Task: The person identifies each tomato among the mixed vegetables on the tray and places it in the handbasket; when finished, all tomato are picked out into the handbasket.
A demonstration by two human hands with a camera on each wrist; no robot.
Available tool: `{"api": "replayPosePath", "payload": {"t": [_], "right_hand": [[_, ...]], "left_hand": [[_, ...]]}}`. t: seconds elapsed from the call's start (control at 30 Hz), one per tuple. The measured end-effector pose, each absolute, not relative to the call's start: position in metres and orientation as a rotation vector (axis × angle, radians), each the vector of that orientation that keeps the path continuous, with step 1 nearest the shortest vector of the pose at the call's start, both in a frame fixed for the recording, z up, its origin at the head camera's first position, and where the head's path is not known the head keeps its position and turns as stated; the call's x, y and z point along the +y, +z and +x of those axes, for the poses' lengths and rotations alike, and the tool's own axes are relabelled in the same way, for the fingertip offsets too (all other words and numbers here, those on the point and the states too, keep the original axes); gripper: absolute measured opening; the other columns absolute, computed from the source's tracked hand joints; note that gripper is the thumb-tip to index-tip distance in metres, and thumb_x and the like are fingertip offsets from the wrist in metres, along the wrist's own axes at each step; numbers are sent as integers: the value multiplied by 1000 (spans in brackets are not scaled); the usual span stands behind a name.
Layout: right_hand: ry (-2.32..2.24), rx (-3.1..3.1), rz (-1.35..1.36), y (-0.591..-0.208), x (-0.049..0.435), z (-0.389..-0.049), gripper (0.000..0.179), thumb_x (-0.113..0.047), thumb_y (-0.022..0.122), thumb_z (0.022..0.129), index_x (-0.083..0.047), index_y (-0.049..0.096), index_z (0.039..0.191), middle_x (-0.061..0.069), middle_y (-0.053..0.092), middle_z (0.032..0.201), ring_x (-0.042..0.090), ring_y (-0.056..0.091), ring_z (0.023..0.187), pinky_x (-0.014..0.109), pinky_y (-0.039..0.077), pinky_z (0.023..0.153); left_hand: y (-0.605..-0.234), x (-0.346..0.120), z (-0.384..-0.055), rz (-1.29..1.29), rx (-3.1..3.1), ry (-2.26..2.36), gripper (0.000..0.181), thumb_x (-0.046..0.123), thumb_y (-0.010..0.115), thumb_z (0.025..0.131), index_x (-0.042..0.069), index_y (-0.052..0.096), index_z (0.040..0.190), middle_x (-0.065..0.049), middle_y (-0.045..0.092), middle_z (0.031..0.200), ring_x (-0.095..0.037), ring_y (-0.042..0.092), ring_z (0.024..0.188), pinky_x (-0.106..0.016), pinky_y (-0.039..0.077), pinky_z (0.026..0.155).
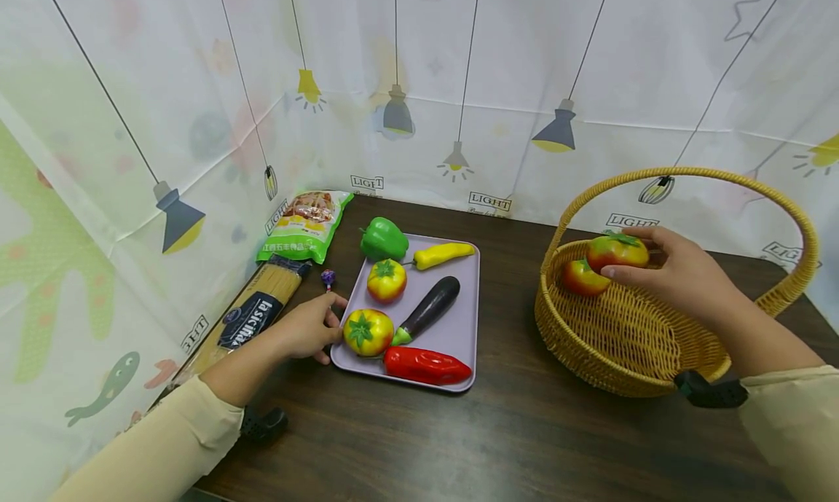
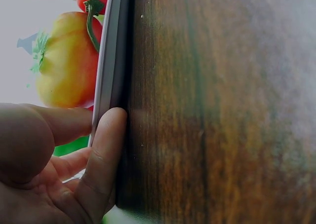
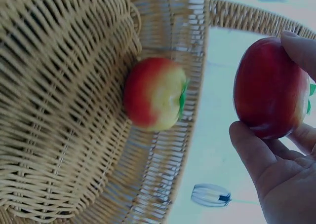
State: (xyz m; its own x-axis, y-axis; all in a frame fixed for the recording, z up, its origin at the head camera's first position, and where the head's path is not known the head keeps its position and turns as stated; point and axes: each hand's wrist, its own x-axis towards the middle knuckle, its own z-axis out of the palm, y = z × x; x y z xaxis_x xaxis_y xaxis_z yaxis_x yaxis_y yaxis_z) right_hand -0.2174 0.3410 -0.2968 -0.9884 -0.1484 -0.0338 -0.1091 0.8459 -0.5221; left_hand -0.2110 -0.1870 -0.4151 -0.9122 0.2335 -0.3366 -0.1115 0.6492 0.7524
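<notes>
My right hand (image 1: 684, 272) grips a red-and-yellow tomato (image 1: 616, 253) with a green leafy top, thumb on one side and fingers on the other. It holds the tomato above the wicker basket (image 1: 642, 334), where a second tomato (image 3: 155, 93) lies against the side wall. At the left, my left hand (image 1: 308, 331) pinches the edge of a lilac tray (image 1: 452, 320); the left wrist view shows the rim between thumb and fingers. On that tray lie two more tomatoes (image 1: 368, 333), an eggplant (image 1: 432, 305), a red pepper (image 1: 427, 365), a yellow pepper (image 1: 443, 256) and a green bell pepper (image 1: 384, 239).
Left of the tray are a pack of spaghetti (image 1: 252, 316), a green-and-white food bag (image 1: 306, 226) and a small purple-wrapped lollipop (image 1: 328, 277). The basket's tall handle (image 1: 695, 173) arches over it. A printed curtain (image 1: 432, 57) closes off the back and left of the dark wooden table (image 1: 511, 407).
</notes>
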Motion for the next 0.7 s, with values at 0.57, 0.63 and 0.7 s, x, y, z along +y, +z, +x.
{"api": "replayPosePath", "payload": {"t": [0.57,0.63,0.7], "right_hand": [[-893,2927,29,-318,378,-240,114,-67,65,89,10,13,156,42,33,143,51,45,117,52,50,84],[-900,2924,39,-320,380,-242,115,-67,65,89,10,12,156,42,32,144,52,44,117,56,49,86],[-904,2924,41,-322,381,-244,115,-67,65,89,9,11,157,43,31,144,52,44,117,58,48,88]], "left_hand": [[-414,-187,-210,111,2468,1164,48,2,63,98,8,47,143,-14,58,99,-27,64,66,-35,61,56],[-414,-187,-210,114,2469,1163,48,2,62,98,8,47,143,-14,58,99,-27,64,67,-35,61,56],[-414,-187,-210,111,2467,1165,49,2,63,98,8,47,143,-14,58,99,-27,64,67,-35,61,56]]}}
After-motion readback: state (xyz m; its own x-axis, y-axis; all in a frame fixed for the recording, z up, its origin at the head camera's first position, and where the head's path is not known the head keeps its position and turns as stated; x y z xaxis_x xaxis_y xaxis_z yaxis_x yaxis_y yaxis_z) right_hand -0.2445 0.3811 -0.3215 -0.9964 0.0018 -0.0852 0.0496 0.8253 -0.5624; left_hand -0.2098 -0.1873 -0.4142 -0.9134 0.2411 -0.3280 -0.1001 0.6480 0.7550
